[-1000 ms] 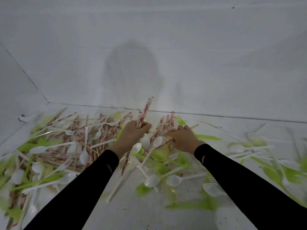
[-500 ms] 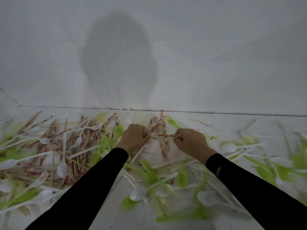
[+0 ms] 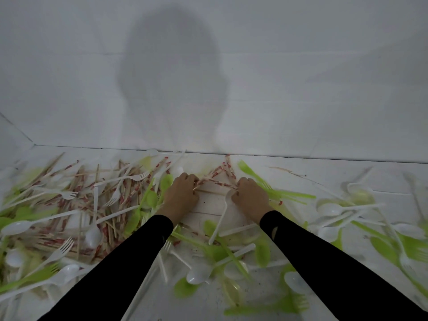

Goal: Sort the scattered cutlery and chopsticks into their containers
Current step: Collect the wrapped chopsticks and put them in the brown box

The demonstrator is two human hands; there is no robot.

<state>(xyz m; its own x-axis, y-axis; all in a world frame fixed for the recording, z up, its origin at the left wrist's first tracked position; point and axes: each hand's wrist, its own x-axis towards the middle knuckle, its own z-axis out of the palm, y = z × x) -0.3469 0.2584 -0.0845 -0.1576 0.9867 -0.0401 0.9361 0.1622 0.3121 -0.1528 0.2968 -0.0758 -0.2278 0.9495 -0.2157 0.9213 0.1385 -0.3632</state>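
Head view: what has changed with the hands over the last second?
The left hand lowered its wrapped chopsticks from upright to lying flat, still gripping them. The right hand moved to pinch their other end. The scattered forks and spoons lie as before.

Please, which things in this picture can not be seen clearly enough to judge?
1. Containers: none in the head view, outside the frame if present.
2. Left hand and right hand: fingers curl under the hand backs, so their grip on the wrapped chopsticks is unsure.
3. Cutlery at the left edge: blurred and cut off by the frame.
4. Print on the wrappers: too small to read.
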